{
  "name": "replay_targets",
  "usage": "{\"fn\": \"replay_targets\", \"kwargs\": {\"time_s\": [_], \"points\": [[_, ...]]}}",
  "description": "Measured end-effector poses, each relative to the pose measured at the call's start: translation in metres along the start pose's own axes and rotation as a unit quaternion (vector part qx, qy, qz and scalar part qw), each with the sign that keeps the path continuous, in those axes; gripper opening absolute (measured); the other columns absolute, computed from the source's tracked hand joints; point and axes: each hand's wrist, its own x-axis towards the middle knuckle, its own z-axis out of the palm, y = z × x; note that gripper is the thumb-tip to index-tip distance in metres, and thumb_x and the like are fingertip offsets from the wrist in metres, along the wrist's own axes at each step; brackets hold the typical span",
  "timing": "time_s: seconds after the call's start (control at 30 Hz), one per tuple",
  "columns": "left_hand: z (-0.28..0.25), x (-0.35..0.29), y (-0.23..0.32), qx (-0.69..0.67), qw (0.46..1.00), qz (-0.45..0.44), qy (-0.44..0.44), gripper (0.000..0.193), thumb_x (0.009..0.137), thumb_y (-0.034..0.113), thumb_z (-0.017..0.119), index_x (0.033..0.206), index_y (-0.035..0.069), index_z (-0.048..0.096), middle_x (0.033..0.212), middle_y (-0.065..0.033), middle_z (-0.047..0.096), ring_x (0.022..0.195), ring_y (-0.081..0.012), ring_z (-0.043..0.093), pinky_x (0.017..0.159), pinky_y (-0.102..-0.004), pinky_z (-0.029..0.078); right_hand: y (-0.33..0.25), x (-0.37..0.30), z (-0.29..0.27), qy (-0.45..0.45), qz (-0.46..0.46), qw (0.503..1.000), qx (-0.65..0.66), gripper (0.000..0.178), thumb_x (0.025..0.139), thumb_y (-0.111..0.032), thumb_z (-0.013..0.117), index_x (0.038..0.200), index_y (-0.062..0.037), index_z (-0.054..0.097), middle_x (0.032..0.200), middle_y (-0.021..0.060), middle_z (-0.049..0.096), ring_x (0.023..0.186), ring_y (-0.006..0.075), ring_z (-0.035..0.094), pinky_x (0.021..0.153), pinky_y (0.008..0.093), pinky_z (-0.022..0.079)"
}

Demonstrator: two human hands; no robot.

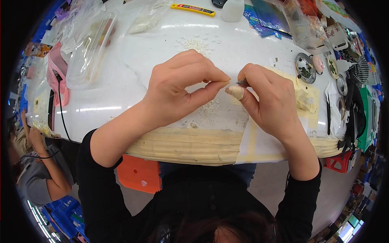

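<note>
My left hand (182, 87) is over the middle of the white table, thumb and forefinger pinched together. Whatever lies between those fingertips is too small to make out. Just to its right, my right hand (269, 97) is closed on a small dark metal piece (242, 82), mostly hidden by the fingers. Pale tape (236, 92) wraps the right thumb. The two sets of fingertips nearly meet. Tiny white pieces (196, 46) lie scattered beyond the left hand, and more white bits (210, 111) are spread below the hands.
A clear plastic box (91, 52) and a pink mesh pouch (58, 73) lie left. At the back are a yellow cutter (193, 9) and white bottle (233, 10). Round dishes (305, 68) stand right. Tape covers the front edge (186, 146). Another person (44, 178) sits at left.
</note>
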Motion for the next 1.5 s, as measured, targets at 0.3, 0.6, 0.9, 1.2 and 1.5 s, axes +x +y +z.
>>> {"fn": "replay_targets", "kwargs": {"time_s": [0.3,0.6,0.9,1.2,1.5], "points": [[0.000,-0.005,-0.002,-0.270,0.932,-0.232,-0.069,0.010,0.094,0.005,0.064,0.098,-0.003,0.064,0.092,-0.0054,0.066,0.087,-0.0106,0.060,0.079,-0.0257,0.048,-0.001,0.005,-0.002,0.047,0.019,0.987,0.151,0.036,0.071,0.010,0.063,0.101,-0.0082,0.071,0.078,0.0051,0.062,0.064,0.0190,0.061,0.055,0.0290,0.048],[0.000,-0.002,0.004,-0.393,0.845,-0.359,-0.053,0.013,0.097,0.016,0.063,0.100,0.003,0.065,0.089,-0.0041,0.068,0.080,-0.0078,0.059,0.073,-0.0216,0.047,0.000,0.004,0.004,0.079,-0.001,0.986,0.147,0.037,0.067,0.010,0.064,0.098,-0.0074,0.071,0.078,0.0050,0.063,0.063,0.0174,0.061,0.055,0.0275,0.050],[-0.001,-0.003,0.009,-0.429,0.821,-0.375,-0.026,0.013,0.094,0.014,0.067,0.101,0.003,0.068,0.090,-0.0063,0.071,0.078,-0.0079,0.061,0.071,-0.0227,0.049,-0.001,0.004,0.006,0.098,-0.017,0.984,0.150,0.025,0.068,0.011,0.066,0.090,-0.0018,0.066,0.084,0.0066,0.064,0.068,0.0169,0.066,0.058,0.0258,0.057],[0.003,-0.010,0.008,-0.204,0.962,-0.179,-0.006,0.008,0.089,0.000,0.066,0.097,-0.002,0.067,0.091,-0.0070,0.070,0.082,-0.0104,0.063,0.075,-0.0246,0.050,-0.005,0.002,0.005,0.080,0.001,0.979,0.188,0.021,0.070,0.008,0.067,0.088,-0.0002,0.064,0.084,0.0077,0.063,0.069,0.0162,0.066,0.060,0.0251,0.058],[0.001,-0.009,0.008,-0.241,0.943,-0.228,0.004,0.004,0.092,0.001,0.061,0.096,-0.001,0.062,0.089,-0.0035,0.065,0.083,-0.0096,0.061,0.077,-0.0246,0.048,-0.003,0.003,0.004,-0.004,0.026,0.999,0.041,0.026,0.079,-0.020,0.074,0.097,-0.0071,0.060,0.081,0.0057,0.062,0.066,0.0239,0.063,0.056,0.0330,0.049]]}}
